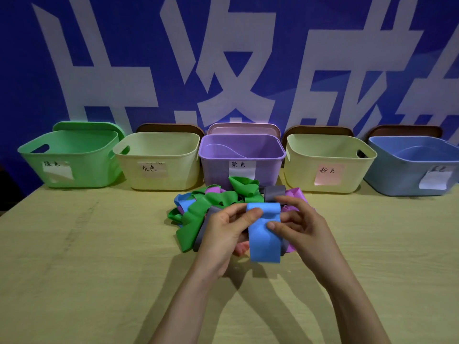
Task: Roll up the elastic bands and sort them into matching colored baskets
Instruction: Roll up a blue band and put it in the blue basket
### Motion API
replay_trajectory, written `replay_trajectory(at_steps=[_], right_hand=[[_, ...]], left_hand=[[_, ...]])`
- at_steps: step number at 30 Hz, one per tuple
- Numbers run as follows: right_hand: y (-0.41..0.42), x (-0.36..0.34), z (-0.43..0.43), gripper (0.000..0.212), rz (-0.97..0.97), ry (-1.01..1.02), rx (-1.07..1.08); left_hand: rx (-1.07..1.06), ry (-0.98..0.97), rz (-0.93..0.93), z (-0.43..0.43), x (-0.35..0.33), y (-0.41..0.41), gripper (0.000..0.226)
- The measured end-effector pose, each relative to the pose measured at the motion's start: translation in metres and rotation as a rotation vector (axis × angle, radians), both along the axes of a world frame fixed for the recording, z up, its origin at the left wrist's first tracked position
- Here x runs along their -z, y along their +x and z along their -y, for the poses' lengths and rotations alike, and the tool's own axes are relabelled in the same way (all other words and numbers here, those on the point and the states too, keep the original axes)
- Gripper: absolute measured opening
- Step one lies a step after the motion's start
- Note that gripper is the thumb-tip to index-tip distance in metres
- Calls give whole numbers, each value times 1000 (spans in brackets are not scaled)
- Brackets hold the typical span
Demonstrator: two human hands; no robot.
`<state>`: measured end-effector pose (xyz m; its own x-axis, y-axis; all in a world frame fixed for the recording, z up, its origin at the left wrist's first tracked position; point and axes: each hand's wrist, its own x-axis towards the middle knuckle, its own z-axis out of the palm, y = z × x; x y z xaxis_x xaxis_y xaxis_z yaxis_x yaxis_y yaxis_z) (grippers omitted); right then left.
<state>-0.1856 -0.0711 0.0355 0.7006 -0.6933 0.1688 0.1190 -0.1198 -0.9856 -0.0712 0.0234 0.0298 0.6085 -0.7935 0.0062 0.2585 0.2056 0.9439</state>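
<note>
A blue elastic band (263, 234) hangs in front of me, its top end curled over. My left hand (223, 234) pinches that top end from the left, and my right hand (300, 227) pinches it from the right with the thumb on the band's face. Behind my hands lies a tangled pile of bands (216, 202) in green, blue, grey, purple and pink. Along the back stand five baskets: green (69, 155), cream labelled grey (159, 160), purple (242, 155), cream labelled pink (327, 162) and blue (417, 167).
The baskets stand in a row against a blue wall with large white characters, lids propped behind them. The wooden table (99, 256) stretches to both sides of the pile, and its left edge shows at the far left.
</note>
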Motion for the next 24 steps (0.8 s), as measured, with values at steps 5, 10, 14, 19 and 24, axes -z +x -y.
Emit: replay_trajectory(at_steps=[5, 10, 14, 19, 24], right_hand=[[1, 2, -1, 34, 30, 62, -19], [-3, -2, -1, 28, 8, 38, -72], [-2, -4, -1, 23, 4, 95, -35], [2, 0, 2, 8, 8, 112, -18], [4, 2, 5, 25, 83, 114, -6]], left_hand=[[-35, -28, 65, -1, 3, 1, 21], [2, -36, 113, -5, 2, 7, 31], [31, -14, 181, -7, 2, 10, 35], [3, 7, 109, -3, 2, 7, 28], [44, 120, 118, -2, 7, 6, 8]])
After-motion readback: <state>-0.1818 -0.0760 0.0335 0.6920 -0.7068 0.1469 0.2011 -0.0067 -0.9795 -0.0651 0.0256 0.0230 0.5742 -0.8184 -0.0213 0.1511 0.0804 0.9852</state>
